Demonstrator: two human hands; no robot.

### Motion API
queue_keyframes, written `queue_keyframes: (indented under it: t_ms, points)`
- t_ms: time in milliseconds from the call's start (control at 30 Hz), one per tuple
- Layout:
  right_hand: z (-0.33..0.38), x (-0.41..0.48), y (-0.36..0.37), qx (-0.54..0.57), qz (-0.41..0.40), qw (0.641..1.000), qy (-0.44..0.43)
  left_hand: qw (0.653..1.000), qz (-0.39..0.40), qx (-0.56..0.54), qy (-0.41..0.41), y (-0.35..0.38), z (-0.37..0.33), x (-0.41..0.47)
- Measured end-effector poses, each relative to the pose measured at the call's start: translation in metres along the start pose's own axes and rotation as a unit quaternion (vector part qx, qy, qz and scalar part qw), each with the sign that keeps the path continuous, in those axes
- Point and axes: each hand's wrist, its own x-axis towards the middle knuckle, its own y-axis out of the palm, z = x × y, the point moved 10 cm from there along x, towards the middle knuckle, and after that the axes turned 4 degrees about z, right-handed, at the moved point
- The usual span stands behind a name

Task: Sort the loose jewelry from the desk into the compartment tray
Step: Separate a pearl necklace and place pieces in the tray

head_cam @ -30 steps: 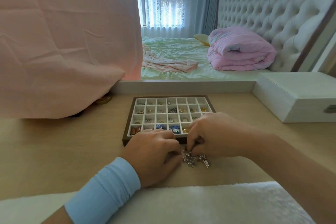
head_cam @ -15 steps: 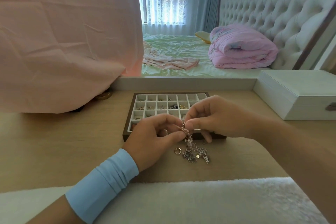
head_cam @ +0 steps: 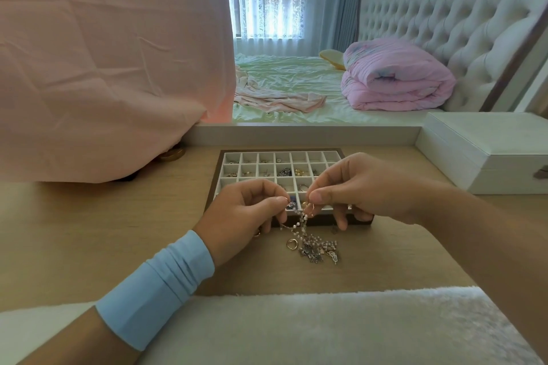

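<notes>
Left hand (head_cam: pixel 243 213) and right hand (head_cam: pixel 358 187) both pinch the beaded chain (head_cam: pixel 303 221) hanging between them onto the desk (head_cam: pixel 118 231).

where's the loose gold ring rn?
Head view, centre: the gold ring lies on the desk, just left of the tangled jewelry pile, in front of the compartment tray and near the left hand.

A pale beaded chain (head_cam: pixel 303 221) rises taut from a tangled heap of silver charms (head_cam: pixel 318 252) on the table (head_cam: pixel 118 231). A gold ring (head_cam: pixel 292 244) lies just beside the heap. Behind sits a brown-framed white compartment tray (head_cam: pixel 268 156), partly filled.
</notes>
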Motion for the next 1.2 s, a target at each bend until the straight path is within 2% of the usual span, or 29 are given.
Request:
queue_keyframes:
  t_ms: [100,200,367,467,567,667,800,933,1067,1200]
  points:
    - [-0.001,-0.001,0.002,-0.001,0.009,1.0,0.016,1.0,-0.004,-0.01,0.007,-0.001,-0.004,0.0]
    - [-0.008,-0.002,0.002,-0.048,0.018,0.997,0.053,1.0,-0.006,-0.022,0.018,-0.004,-0.012,-0.001]
    - [-0.008,-0.004,0.013,-0.108,0.05,0.99,0.079,0.995,-0.002,-0.097,0.029,-0.004,-0.024,0.0]
    - [-0.004,-0.004,0.021,-0.127,0.067,0.987,0.074,0.991,0.016,-0.129,0.029,0.0,-0.032,0.0]
    - [0.008,-0.004,0.027,-0.094,0.069,0.993,0.035,0.989,0.018,-0.143,0.028,0.0,-0.039,0.0]
    - [0.018,-0.001,0.034,-0.046,0.073,0.996,-0.012,0.991,0.009,-0.129,0.03,-0.004,-0.044,0.0]
    - [0.024,0.002,0.025,-0.026,0.021,0.998,-0.046,0.994,-0.006,-0.107,0.037,-0.014,-0.049,0.0]
    - [0.024,-0.001,0.019,-0.006,0.03,0.998,-0.049,0.997,-0.034,-0.04,0.056,-0.027,-0.058,0.001]
    - [0.036,-0.006,0.005,0.009,-0.015,0.996,-0.088,0.995,-0.054,0.007,0.078,-0.035,-0.066,0.0]
    - [0.044,-0.01,-0.011,0.084,-0.044,0.987,-0.128,0.994,-0.039,0.06,0.078,-0.032,-0.065,0.001]
